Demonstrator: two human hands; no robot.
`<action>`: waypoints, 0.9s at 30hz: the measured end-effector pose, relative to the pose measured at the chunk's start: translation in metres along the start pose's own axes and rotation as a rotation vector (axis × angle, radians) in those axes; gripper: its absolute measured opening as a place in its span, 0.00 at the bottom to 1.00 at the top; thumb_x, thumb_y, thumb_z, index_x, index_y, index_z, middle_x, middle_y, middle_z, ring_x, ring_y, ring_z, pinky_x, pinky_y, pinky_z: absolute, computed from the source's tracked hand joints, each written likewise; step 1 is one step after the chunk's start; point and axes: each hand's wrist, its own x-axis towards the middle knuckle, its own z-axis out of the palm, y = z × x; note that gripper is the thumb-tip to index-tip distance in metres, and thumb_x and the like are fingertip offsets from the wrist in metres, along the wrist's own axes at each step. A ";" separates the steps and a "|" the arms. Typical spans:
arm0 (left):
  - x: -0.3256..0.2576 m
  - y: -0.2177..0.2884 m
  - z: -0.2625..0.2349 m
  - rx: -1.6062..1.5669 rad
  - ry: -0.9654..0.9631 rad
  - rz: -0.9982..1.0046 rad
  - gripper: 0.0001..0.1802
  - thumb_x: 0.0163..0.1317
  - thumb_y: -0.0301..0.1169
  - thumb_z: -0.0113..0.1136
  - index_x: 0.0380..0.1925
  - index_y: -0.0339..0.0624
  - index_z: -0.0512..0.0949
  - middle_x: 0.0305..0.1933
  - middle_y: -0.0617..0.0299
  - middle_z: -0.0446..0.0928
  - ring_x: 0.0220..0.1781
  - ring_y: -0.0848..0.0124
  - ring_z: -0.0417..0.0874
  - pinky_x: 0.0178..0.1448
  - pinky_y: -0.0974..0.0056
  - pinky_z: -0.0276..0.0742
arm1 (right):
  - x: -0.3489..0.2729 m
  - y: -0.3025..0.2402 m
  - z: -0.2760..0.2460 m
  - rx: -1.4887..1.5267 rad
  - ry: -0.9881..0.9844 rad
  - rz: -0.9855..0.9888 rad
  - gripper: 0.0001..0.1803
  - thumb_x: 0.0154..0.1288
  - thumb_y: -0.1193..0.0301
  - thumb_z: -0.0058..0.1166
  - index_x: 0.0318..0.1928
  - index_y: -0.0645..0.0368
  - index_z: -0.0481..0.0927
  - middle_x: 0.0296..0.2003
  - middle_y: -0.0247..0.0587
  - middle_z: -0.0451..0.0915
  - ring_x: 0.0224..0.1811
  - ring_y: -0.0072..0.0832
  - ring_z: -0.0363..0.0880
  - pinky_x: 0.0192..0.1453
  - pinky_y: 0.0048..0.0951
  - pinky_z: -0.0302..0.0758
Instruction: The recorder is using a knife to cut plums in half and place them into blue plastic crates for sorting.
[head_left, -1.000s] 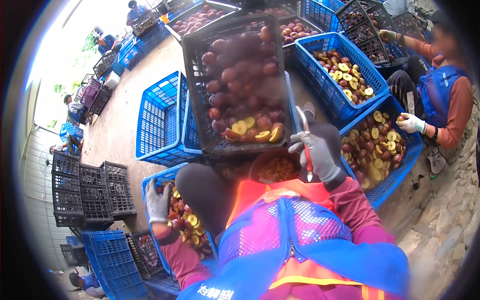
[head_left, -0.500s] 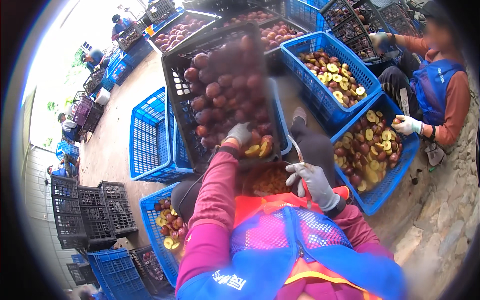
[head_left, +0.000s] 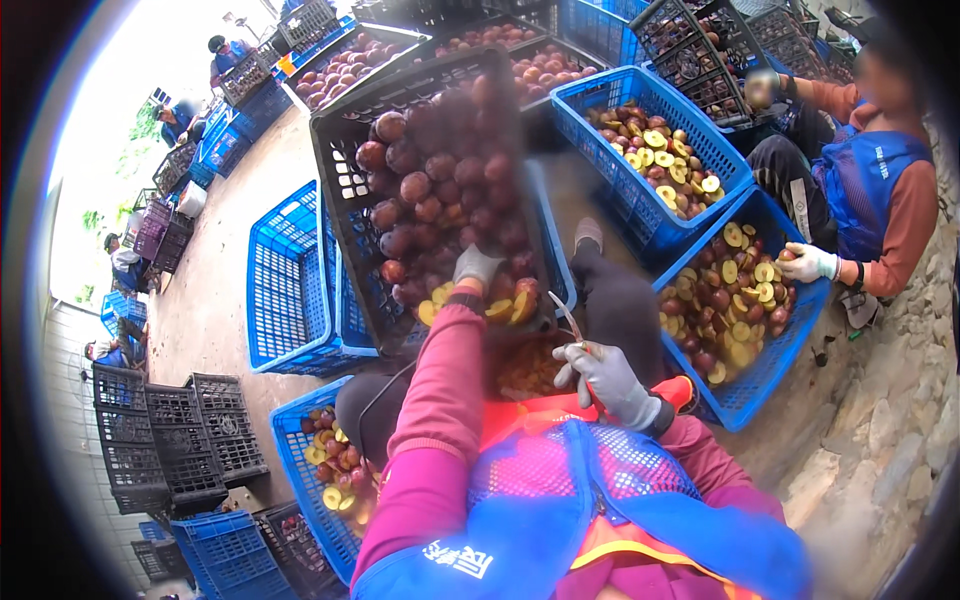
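Observation:
My left hand [head_left: 477, 268], in a grey glove, reaches into a black crate [head_left: 345, 215] tilted toward me and heaped with dark red plums [head_left: 440, 185]. Its fingertips are hidden among the fruit, so their grip does not show. Yellow-fleshed cut plum pieces [head_left: 523, 304] lie on both sides of that wrist, at the crate's near edge. My right hand [head_left: 615, 385], gloved too, is closed around a slim curved metal tool [head_left: 566, 312] with a reddish handle, its tip pointing up and left. Between my knees, a container of orange-brown bits [head_left: 528, 370] is partly covered.
Blue baskets of cut plums stand at right [head_left: 745, 395], far right [head_left: 640, 215] and near left [head_left: 300, 465]. An empty blue basket [head_left: 285, 285] is left of the crate. A co-worker [head_left: 880, 190] sits at right holding a plum. Black crates [head_left: 180, 440] stack at left.
My left hand has shifted slightly nearer along the crate's plums. Cut pieces now show left of its wrist too. My right hand keeps the tool, and the whole view has shifted a little.

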 end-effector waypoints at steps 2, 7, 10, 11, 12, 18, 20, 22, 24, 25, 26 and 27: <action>-0.006 -0.001 0.005 -0.098 0.045 0.006 0.44 0.54 0.60 0.76 0.60 0.34 0.85 0.65 0.41 0.85 0.71 0.46 0.83 0.72 0.52 0.80 | -0.002 -0.002 0.002 -0.017 0.018 -0.009 0.24 0.87 0.59 0.49 0.61 0.71 0.81 0.36 0.42 0.88 0.18 0.18 0.76 0.26 0.21 0.72; -0.016 -0.025 0.008 -0.143 0.048 0.051 0.48 0.54 0.60 0.75 0.66 0.34 0.80 0.65 0.42 0.85 0.68 0.47 0.85 0.70 0.53 0.81 | -0.002 -0.014 0.014 -0.068 0.071 -0.024 0.23 0.87 0.59 0.48 0.61 0.69 0.80 0.34 0.40 0.87 0.18 0.18 0.76 0.24 0.21 0.71; -0.020 -0.032 0.004 -0.145 -0.044 0.150 0.44 0.56 0.58 0.74 0.65 0.36 0.81 0.65 0.39 0.84 0.67 0.43 0.85 0.69 0.51 0.81 | -0.002 -0.013 0.024 -0.100 0.112 -0.070 0.21 0.87 0.61 0.48 0.64 0.66 0.80 0.31 0.37 0.84 0.17 0.17 0.75 0.22 0.20 0.70; -0.029 -0.021 -0.002 -0.156 -0.040 0.174 0.41 0.58 0.55 0.74 0.64 0.38 0.81 0.63 0.42 0.85 0.63 0.46 0.87 0.66 0.52 0.82 | -0.002 -0.009 0.024 -0.110 0.132 -0.116 0.21 0.87 0.61 0.48 0.65 0.66 0.79 0.30 0.36 0.83 0.17 0.17 0.75 0.21 0.20 0.69; -0.040 -0.012 -0.009 -0.167 -0.034 0.196 0.38 0.59 0.53 0.73 0.63 0.40 0.82 0.60 0.44 0.87 0.60 0.48 0.88 0.64 0.52 0.83 | -0.002 -0.005 0.025 -0.122 0.148 -0.160 0.21 0.87 0.62 0.48 0.67 0.65 0.78 0.30 0.35 0.83 0.16 0.17 0.75 0.21 0.20 0.69; -0.207 0.058 -0.094 -1.264 -0.233 0.273 0.23 0.69 0.39 0.67 0.62 0.47 0.82 0.47 0.66 0.84 0.45 0.72 0.84 0.52 0.65 0.81 | -0.013 -0.022 0.020 0.000 0.157 -0.415 0.26 0.89 0.63 0.46 0.77 0.63 0.70 0.29 0.33 0.81 0.15 0.15 0.72 0.20 0.18 0.70; -0.254 0.054 -0.113 -1.382 -0.286 0.309 0.22 0.71 0.38 0.66 0.63 0.46 0.81 0.49 0.68 0.83 0.47 0.76 0.82 0.52 0.66 0.80 | -0.015 -0.032 0.028 -0.015 0.118 -0.509 0.27 0.90 0.62 0.45 0.79 0.62 0.69 0.29 0.32 0.81 0.15 0.13 0.72 0.20 0.17 0.70; -0.291 0.047 -0.119 -1.439 -0.276 0.277 0.24 0.73 0.39 0.66 0.65 0.44 0.80 0.53 0.66 0.83 0.50 0.74 0.83 0.55 0.66 0.80 | -0.024 -0.050 0.042 -0.064 0.041 -0.575 0.28 0.90 0.62 0.44 0.81 0.59 0.66 0.29 0.32 0.81 0.15 0.12 0.71 0.21 0.16 0.70; -0.324 0.049 -0.120 -1.491 -0.310 0.310 0.25 0.73 0.40 0.67 0.66 0.41 0.79 0.56 0.66 0.82 0.52 0.73 0.82 0.58 0.66 0.80 | -0.031 -0.054 0.057 -0.016 -0.017 -0.584 0.28 0.90 0.61 0.43 0.82 0.58 0.65 0.28 0.32 0.81 0.14 0.12 0.69 0.20 0.15 0.69; -0.337 0.049 -0.118 -1.520 -0.325 0.333 0.26 0.73 0.40 0.67 0.66 0.40 0.79 0.57 0.65 0.81 0.53 0.73 0.82 0.59 0.66 0.80 | -0.035 -0.055 0.062 0.053 -0.080 -0.567 0.28 0.89 0.64 0.44 0.82 0.57 0.65 0.30 0.31 0.81 0.17 0.12 0.71 0.22 0.15 0.70; -0.342 0.045 -0.111 -1.548 -0.359 0.352 0.28 0.72 0.39 0.67 0.68 0.38 0.77 0.57 0.64 0.81 0.54 0.71 0.83 0.61 0.64 0.80 | -0.040 -0.054 0.067 0.128 -0.139 -0.544 0.28 0.87 0.67 0.44 0.82 0.57 0.65 0.32 0.30 0.81 0.20 0.12 0.72 0.23 0.15 0.70; -0.347 0.036 -0.105 -1.478 -0.348 0.348 0.30 0.72 0.40 0.68 0.69 0.38 0.76 0.58 0.61 0.82 0.55 0.69 0.84 0.61 0.63 0.82 | -0.045 -0.052 0.073 0.204 -0.195 -0.519 0.29 0.86 0.70 0.44 0.82 0.56 0.66 0.34 0.29 0.81 0.23 0.12 0.73 0.24 0.15 0.71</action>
